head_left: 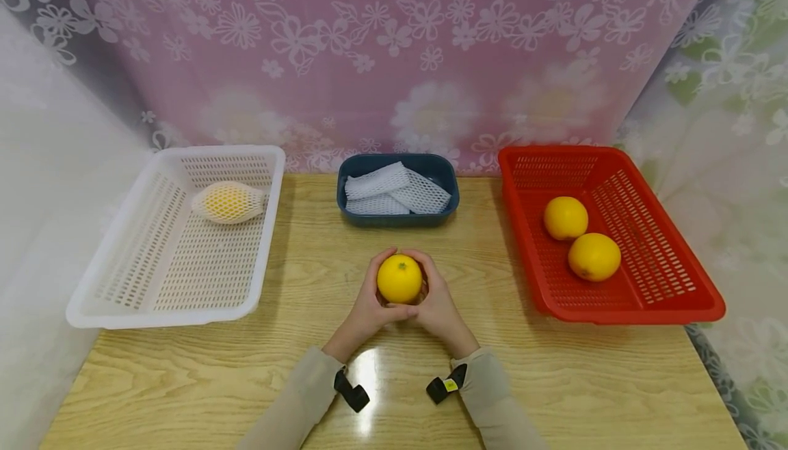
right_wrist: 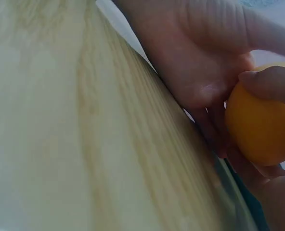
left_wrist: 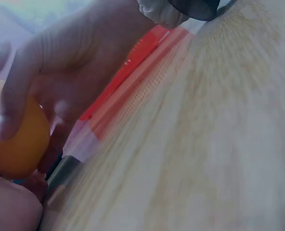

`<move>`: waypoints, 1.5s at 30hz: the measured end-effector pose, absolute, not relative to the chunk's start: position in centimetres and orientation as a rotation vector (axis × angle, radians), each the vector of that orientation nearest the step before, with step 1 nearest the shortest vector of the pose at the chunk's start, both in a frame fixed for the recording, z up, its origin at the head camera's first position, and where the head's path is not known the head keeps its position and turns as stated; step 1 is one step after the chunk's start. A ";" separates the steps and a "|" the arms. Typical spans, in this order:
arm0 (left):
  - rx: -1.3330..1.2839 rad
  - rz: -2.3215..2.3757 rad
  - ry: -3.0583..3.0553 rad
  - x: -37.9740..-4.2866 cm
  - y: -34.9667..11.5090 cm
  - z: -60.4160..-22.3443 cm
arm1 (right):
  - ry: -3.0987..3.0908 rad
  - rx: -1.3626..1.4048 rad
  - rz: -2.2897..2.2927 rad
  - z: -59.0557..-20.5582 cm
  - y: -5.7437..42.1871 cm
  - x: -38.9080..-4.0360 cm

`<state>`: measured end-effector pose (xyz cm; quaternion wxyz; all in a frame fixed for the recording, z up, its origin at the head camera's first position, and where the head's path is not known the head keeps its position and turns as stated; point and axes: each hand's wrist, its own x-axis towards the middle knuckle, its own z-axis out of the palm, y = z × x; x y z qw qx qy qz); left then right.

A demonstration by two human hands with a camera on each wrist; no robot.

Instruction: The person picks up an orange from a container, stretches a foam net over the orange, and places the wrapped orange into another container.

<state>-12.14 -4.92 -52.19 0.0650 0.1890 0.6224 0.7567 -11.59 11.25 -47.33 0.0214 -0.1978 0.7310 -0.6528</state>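
Between my two hands, over the middle of the table, is a round yellow-orange orange (head_left: 400,278), stem end up. My left hand (head_left: 368,303) curls round its left side and my right hand (head_left: 438,305) round its right side, with the thumbs meeting at the near side. Both wrist views show the orange (left_wrist: 24,144) from the side, fingers wrapped about it; its underside is partly hidden by them. Beyond the hands stands a dark blue tub (head_left: 400,220) holding white foam net sleeves (head_left: 394,189).
On the left stands a white plastic basket (head_left: 263,258) with one yellow fruit in a foam net (head_left: 229,202). To the right, a red basket (head_left: 523,252) holds two bare fruits (head_left: 594,257). The wooden table (head_left: 185,381) meets a pink floral cloth (head_left: 394,60) behind.
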 end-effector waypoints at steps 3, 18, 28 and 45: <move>0.542 2.254 1.949 -12.2 -4.9 -52.2 | 2.230 -0.661 -2.058 -48.0 11.4 -11.7; 0.443 2.107 2.102 -11.4 -4.9 -49.5 | 2.120 -0.730 -2.123 -49.7 11.4 -11.7; 0.439 2.057 2.196 -11.3 -4.9 -48.9 | 2.187 -0.772 -2.047 -50.4 11.5 -12.1; 0.452 2.072 2.189 -11.3 -4.8 -48.8 | 2.230 -0.558 -2.387 -52.9 12.0 -12.9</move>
